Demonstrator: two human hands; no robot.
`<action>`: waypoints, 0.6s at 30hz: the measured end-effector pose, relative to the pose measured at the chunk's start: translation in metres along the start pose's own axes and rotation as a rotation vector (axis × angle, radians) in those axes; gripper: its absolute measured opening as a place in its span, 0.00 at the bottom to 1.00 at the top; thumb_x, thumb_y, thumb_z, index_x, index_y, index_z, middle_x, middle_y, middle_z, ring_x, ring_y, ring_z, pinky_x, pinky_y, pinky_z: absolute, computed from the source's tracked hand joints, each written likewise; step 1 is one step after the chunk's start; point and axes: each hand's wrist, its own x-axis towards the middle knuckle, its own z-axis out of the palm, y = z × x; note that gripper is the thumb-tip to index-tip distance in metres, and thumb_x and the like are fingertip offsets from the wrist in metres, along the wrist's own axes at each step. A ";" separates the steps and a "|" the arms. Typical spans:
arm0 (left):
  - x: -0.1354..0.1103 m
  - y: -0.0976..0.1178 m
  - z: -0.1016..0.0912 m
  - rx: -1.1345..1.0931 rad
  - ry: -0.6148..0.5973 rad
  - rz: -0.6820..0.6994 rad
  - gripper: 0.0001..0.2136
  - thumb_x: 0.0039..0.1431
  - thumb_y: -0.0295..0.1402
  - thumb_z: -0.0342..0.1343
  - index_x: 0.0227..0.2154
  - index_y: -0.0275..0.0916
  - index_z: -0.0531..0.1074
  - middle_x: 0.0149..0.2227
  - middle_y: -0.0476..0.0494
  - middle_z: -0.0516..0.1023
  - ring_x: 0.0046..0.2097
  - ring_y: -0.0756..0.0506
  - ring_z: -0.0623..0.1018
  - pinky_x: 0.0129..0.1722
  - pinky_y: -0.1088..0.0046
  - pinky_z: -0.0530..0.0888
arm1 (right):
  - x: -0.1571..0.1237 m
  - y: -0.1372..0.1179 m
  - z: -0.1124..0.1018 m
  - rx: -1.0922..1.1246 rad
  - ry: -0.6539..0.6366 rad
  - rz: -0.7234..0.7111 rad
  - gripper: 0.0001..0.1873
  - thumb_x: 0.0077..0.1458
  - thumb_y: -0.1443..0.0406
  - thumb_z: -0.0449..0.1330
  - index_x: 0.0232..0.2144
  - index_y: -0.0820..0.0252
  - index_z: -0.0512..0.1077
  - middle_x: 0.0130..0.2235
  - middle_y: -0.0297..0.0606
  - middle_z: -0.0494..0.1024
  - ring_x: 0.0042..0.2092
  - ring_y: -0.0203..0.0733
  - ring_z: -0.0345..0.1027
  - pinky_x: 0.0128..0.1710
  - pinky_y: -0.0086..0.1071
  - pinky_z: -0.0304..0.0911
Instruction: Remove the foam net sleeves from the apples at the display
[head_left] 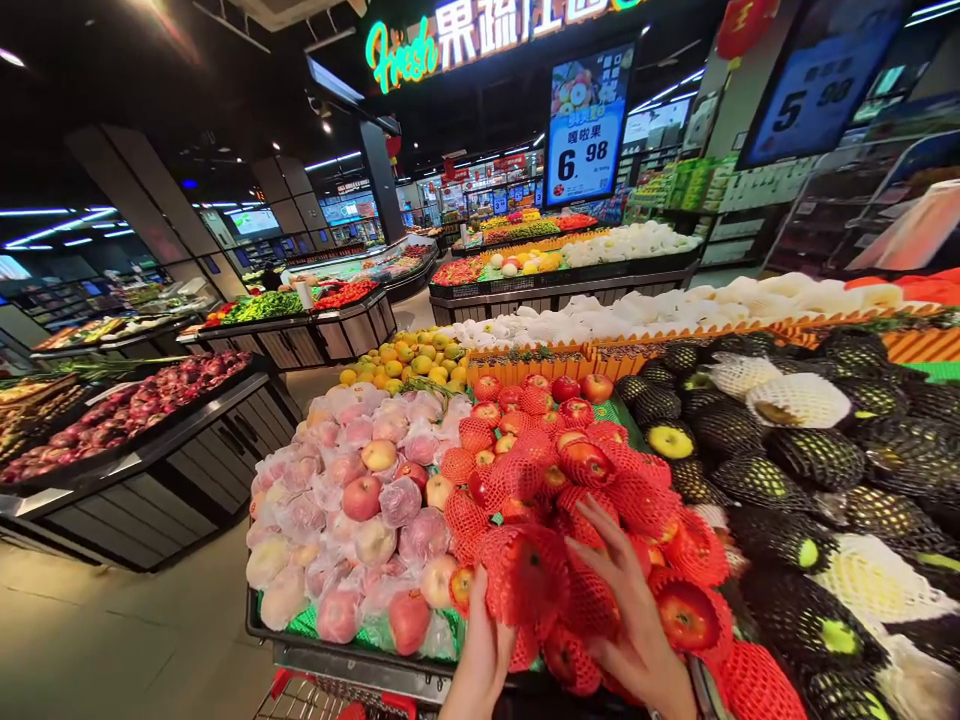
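A heap of red apples in red foam nets [600, 480] fills the middle of a fruit stand. My left hand [480, 655] cups the near side of one netted apple [525, 570] from below. My right hand [637, 620] lies on the netted apples beside it, fingers stretched out and spread, touching the same apple's right side. To the left lie pink apples in white foam wraps [360, 500]. To the right lie green fruits in black nets [810, 470].
A red-handled shopping trolley [315, 700] stands against the stand's front edge [337, 650]. A low bin of red fruit [127, 410] stands across the aisle at left. Yellow citrus [409, 360] and white-wrapped fruit [637, 310] lie behind. A price sign [589, 125] hangs above.
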 end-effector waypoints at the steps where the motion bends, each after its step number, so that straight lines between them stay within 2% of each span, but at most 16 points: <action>1: -0.001 -0.001 0.001 0.001 -0.032 -0.028 0.34 0.43 0.57 0.64 0.49 0.37 0.79 0.56 0.36 0.77 0.68 0.30 0.60 0.68 0.51 0.57 | 0.001 -0.001 0.005 -0.027 -0.052 -0.010 0.35 0.64 0.42 0.46 0.63 0.54 0.59 0.69 0.51 0.49 0.69 0.65 0.44 0.61 0.62 0.54; 3: -0.003 -0.005 0.006 -0.026 -0.120 -0.063 0.30 0.43 0.56 0.67 0.45 0.41 0.81 0.55 0.39 0.78 0.66 0.32 0.63 0.69 0.54 0.55 | 0.003 -0.001 0.014 -0.039 -0.093 -0.022 0.35 0.63 0.42 0.48 0.63 0.56 0.59 0.66 0.52 0.58 0.66 0.62 0.54 0.59 0.56 0.61; 6: -0.005 -0.014 0.016 -0.099 -0.241 -0.065 0.27 0.46 0.57 0.65 0.44 0.45 0.82 0.54 0.43 0.79 0.64 0.36 0.69 0.69 0.57 0.56 | -0.001 0.002 0.024 0.014 0.001 -0.005 0.24 0.67 0.51 0.50 0.58 0.56 0.65 0.55 0.47 0.73 0.58 0.51 0.67 0.55 0.43 0.67; 8: -0.005 -0.018 0.020 -0.086 -0.255 -0.096 0.24 0.48 0.55 0.65 0.43 0.45 0.82 0.53 0.44 0.80 0.62 0.38 0.71 0.68 0.59 0.57 | -0.006 0.005 0.027 0.038 0.097 -0.005 0.20 0.68 0.55 0.49 0.56 0.56 0.67 0.54 0.45 0.74 0.57 0.48 0.68 0.56 0.40 0.66; 11: 0.003 -0.012 0.026 0.089 -0.191 -0.095 0.22 0.47 0.53 0.66 0.41 0.45 0.82 0.51 0.43 0.81 0.60 0.37 0.73 0.67 0.57 0.60 | -0.011 0.011 0.029 0.070 0.170 -0.040 0.23 0.70 0.56 0.44 0.61 0.56 0.63 0.61 0.44 0.67 0.63 0.49 0.61 0.61 0.42 0.62; 13: 0.016 0.007 0.036 0.288 -0.206 0.008 0.25 0.46 0.54 0.65 0.43 0.43 0.80 0.50 0.40 0.81 0.58 0.35 0.74 0.65 0.55 0.63 | -0.012 0.016 0.026 0.089 0.159 -0.031 0.26 0.70 0.56 0.42 0.67 0.53 0.55 0.68 0.41 0.56 0.68 0.51 0.51 0.64 0.46 0.57; 15: 0.041 0.039 0.055 0.504 -0.291 0.176 0.30 0.45 0.52 0.67 0.50 0.43 0.75 0.53 0.39 0.78 0.59 0.34 0.72 0.64 0.55 0.63 | -0.012 0.024 0.017 0.095 0.177 0.044 0.30 0.71 0.52 0.38 0.70 0.52 0.44 0.72 0.38 0.42 0.72 0.52 0.37 0.68 0.50 0.48; 16: 0.058 0.059 0.068 0.561 -0.328 0.241 0.34 0.42 0.47 0.70 0.53 0.44 0.71 0.56 0.41 0.75 0.60 0.35 0.71 0.65 0.56 0.63 | -0.014 0.029 0.010 0.100 0.222 0.097 0.32 0.70 0.51 0.36 0.71 0.52 0.39 0.73 0.37 0.37 0.72 0.52 0.32 0.69 0.51 0.43; 17: 0.080 0.079 0.081 0.805 -0.377 0.408 0.36 0.44 0.46 0.68 0.57 0.44 0.66 0.59 0.40 0.71 0.61 0.35 0.69 0.64 0.56 0.63 | -0.017 0.034 0.001 0.100 0.284 0.149 0.33 0.70 0.50 0.35 0.71 0.53 0.36 0.73 0.36 0.34 0.72 0.51 0.30 0.70 0.52 0.39; 18: 0.104 0.099 0.096 1.080 -0.353 0.609 0.35 0.47 0.44 0.66 0.58 0.42 0.62 0.59 0.39 0.70 0.62 0.35 0.69 0.63 0.56 0.64 | -0.022 0.040 -0.010 0.082 0.342 0.202 0.33 0.70 0.51 0.36 0.71 0.53 0.36 0.73 0.37 0.35 0.72 0.50 0.30 0.70 0.52 0.37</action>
